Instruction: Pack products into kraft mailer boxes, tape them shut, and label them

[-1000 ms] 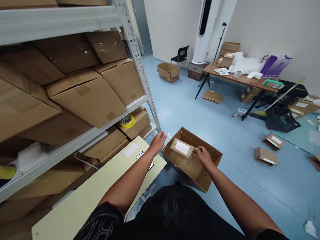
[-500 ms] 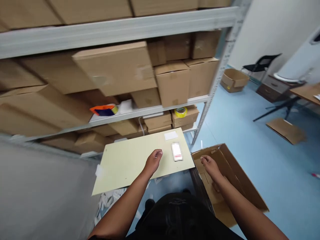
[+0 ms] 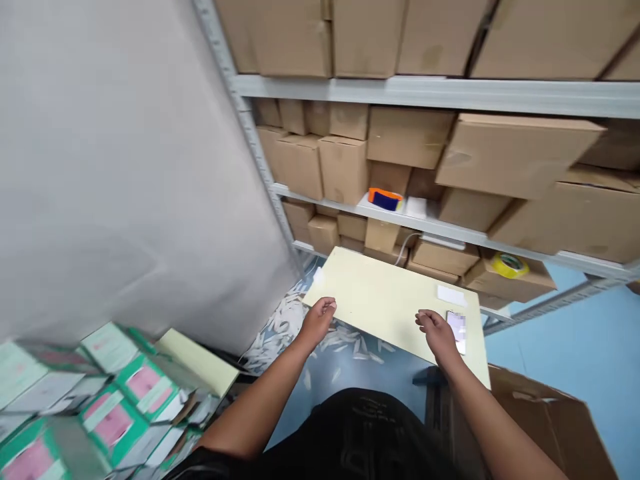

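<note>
My left hand (image 3: pixel 319 321) hovers over the near left edge of a pale yellow board (image 3: pixel 370 283), its fingers curled in and nothing visible in them. Over the right half of the board is my right hand (image 3: pixel 439 335), also with curled fingers and no object showing. Just beside it lies a phone (image 3: pixel 456 331), partly blurred out. A white slip of paper (image 3: pixel 451 295) rests behind the phone. Another small white piece (image 3: pixel 318 275) sits at the board's left end.
Shelving (image 3: pixel 440 233) full of cardboard boxes rises behind the board, with yellow tape (image 3: pixel 510 265) on a lower box. Green-and-white boxes (image 3: pixel 145 387) are stacked at lower left. White paper strips (image 3: pixel 285 327) litter the floor. An open carton (image 3: pixel 555 427) stands at right.
The view has swung left, bringing in the wall and green boxes. My right hand has gone from above the open carton to above the board; my left is now at the board's left end.
</note>
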The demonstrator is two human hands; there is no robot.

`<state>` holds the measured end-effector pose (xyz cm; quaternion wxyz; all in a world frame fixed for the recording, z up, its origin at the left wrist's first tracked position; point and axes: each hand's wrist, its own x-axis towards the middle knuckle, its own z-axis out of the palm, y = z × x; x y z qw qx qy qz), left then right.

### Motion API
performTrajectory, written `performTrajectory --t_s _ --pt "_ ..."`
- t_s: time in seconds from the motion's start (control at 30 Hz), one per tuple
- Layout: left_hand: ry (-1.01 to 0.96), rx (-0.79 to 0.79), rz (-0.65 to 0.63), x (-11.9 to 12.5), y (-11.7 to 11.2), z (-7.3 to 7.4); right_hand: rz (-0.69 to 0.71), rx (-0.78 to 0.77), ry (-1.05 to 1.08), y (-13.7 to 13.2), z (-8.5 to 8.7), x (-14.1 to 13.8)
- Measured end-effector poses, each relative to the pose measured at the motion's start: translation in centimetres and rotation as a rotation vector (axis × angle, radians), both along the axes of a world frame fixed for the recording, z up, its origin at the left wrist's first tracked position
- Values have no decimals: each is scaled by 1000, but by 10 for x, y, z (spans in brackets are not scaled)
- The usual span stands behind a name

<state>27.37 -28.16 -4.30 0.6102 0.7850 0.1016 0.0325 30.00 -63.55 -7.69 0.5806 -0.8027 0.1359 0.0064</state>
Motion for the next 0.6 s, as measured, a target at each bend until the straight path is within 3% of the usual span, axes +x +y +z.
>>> performTrajectory --t_s 0.13,0.27,0.4,0.6 --pt "3 16 122 -40 76 6 139 49 21 88 9 -3" --pt "14 47 256 -78 131 4 283 52 43 160 11 0" --pt "7 40 400 -113 166 -6 458 36 74 221 9 11" --pt "2 27 630 -152 197 -10 806 -30 30 318 -2 43"
